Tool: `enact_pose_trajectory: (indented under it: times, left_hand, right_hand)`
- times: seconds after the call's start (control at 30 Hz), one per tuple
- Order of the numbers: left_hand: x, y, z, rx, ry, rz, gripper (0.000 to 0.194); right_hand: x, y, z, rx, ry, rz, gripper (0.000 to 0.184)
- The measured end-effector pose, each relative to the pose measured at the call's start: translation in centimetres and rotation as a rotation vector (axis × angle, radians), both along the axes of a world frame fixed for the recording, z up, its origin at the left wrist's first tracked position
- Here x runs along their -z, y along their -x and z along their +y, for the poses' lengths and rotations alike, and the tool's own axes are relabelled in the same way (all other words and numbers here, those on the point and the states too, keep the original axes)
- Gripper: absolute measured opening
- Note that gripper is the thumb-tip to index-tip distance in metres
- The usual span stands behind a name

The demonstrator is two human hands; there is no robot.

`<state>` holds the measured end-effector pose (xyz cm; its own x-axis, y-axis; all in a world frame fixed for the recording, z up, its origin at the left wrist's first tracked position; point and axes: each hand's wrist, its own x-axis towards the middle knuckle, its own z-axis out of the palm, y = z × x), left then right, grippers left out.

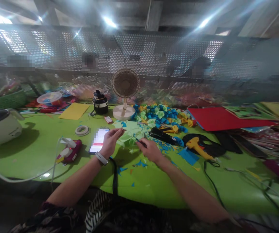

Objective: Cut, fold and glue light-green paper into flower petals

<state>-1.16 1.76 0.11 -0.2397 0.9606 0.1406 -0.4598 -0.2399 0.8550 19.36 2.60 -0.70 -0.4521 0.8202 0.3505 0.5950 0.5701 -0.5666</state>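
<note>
My left hand (110, 141) is raised over the table with its fingertips pinched together. What they hold, if anything, is too small to name. My right hand (151, 151) is closed around a small dark tool (142, 143), its tip pointing left; its exact kind is not clear. Between and behind both hands lie light green paper pieces (131, 129). A phone (100, 139) with a lit screen lies beside my left wrist. Beyond my right hand are a black stapler (162, 136) and a pile of folded paper flowers (158, 113) in blue, green and yellow.
A small fan (125, 84) and a black jar-like bottle (100, 103) stand at the back. To the left are a tape roll (82, 130), a power strip (72, 152) and a white pot (1, 127). A yellow glue gun (198, 147) and a red sheet (221, 118) lie right.
</note>
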Motion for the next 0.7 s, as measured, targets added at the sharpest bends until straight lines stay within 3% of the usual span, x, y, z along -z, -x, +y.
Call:
enact_pose_trajectory:
  times: [0.13, 0.27, 0.37, 0.43, 0.57, 0.7]
  left_hand:
    - [0.2, 0.0, -0.3, 0.090, 0.037, 0.095, 0.026]
    - [0.6, -0.1, -0.6, 0.183, 0.046, 0.204, 0.025]
    - [0.7, -0.2, -0.8, 0.228, 0.021, 0.283, 0.024]
    - [0.7, -0.2, -0.9, 0.256, -0.003, 0.355, 0.025]
    - [0.8, -0.4, -1.0, 0.305, -0.029, 0.479, 0.028]
    - [0.7, -0.5, -1.1, 0.331, -0.040, 0.518, 0.032]
  right_hand:
    - [-0.2, -0.9, 1.3, 0.214, 0.069, -0.171, 0.019]
    - [-0.6, -1.3, 1.8, 0.305, 0.108, -0.274, 0.018]
    - [-0.7, -1.2, 1.5, 0.356, 0.034, -0.259, 0.018]
    - [-0.8, -1.0, 1.2, 0.311, -0.056, -0.143, 0.018]
    - [-0.8, -0.6, 0.4, 0.048, -0.178, 0.108, 0.024]
    - [-0.7, -0.2, -0.3, -0.101, -0.230, 0.127, 0.028]
